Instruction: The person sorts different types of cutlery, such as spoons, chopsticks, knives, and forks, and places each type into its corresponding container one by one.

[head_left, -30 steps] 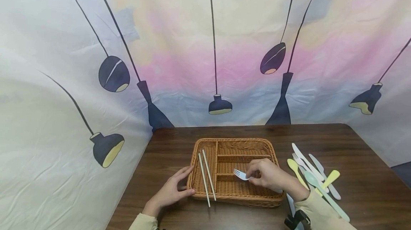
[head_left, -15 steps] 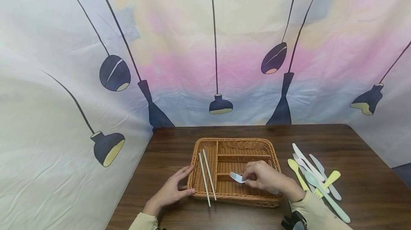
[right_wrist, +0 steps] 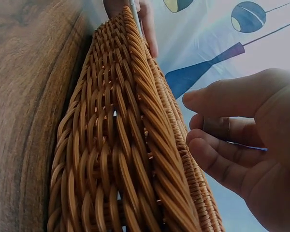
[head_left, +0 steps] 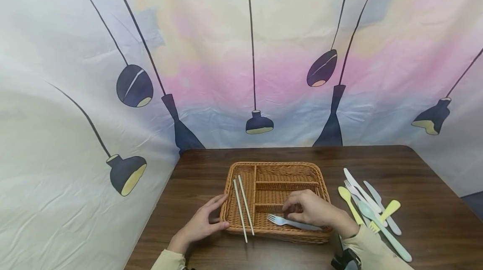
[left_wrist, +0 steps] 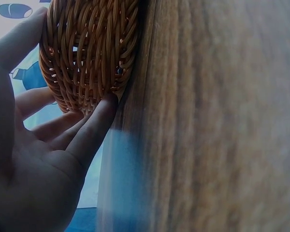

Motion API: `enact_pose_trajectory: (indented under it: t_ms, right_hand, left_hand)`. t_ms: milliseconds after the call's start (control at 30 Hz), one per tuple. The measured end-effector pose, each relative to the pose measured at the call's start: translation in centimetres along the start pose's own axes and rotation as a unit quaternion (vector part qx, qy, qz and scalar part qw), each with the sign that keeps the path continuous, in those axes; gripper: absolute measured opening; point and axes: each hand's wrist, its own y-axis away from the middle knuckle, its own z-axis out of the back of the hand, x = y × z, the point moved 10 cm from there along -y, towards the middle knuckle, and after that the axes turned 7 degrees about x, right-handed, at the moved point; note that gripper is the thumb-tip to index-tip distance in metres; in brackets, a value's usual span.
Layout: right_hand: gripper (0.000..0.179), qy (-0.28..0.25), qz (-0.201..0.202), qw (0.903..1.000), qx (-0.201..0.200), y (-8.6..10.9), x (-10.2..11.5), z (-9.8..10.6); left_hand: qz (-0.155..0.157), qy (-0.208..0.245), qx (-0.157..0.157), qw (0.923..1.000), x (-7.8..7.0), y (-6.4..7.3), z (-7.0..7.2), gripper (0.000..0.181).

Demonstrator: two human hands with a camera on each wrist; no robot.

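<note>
A brown wicker basket (head_left: 279, 235) with dividers rests on the table. My left hand (head_left: 201, 221) touches its left end, fingers and thumb spread around the front corner; in the left wrist view the fingers lie against the woven wall (left_wrist: 89, 53). My right hand (head_left: 311, 209) hovers over the basket's right part, fingers loosely bent, holding nothing. Just below it, a pale blue fork (head_left: 292, 222) lies in the front compartment, tines to the left. Two pale chopsticks (head_left: 240, 211) lean in the left compartment, their near ends jutting over the front rim.
Right of the basket on the brown table (head_left: 426, 186) lies a loose pile of plastic cutlery: a yellow spoon (head_left: 349, 203), a mint-green spoon (head_left: 385, 230), a yellow fork (head_left: 388, 210) and white knives (head_left: 371, 190). A cloth printed with lamps (head_left: 226, 73) hangs behind.
The right hand has moved slightly left with the blue fork, lowered it into the front compartment and let it go. My left hand has stayed at the basket's left end.
</note>
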Motion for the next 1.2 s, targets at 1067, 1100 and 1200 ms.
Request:
enact_pose_trajectory:
  t_ms: [1067,1100,1200]
  right_hand:
    - [0.027,0.004,-0.052,0.9957,-0.077,1.7,-1.1,2.4]
    - [0.028,0.007,-0.057,0.9952,-0.080,1.8,-1.2,2.6]
    - [0.029,0.021,-0.061,0.9939,-0.089,2.1,-1.3,3.1]
  left_hand:
    - [-0.008,-0.001,0.001,1.0000,-0.1,0.0,0.0,0.081]
    - [-0.007,-0.001,0.001,1.0000,-0.1,0.0,0.0,0.081]
    - [-0.009,0.002,0.001,1.0000,-0.2,0.1,0.0,0.080]
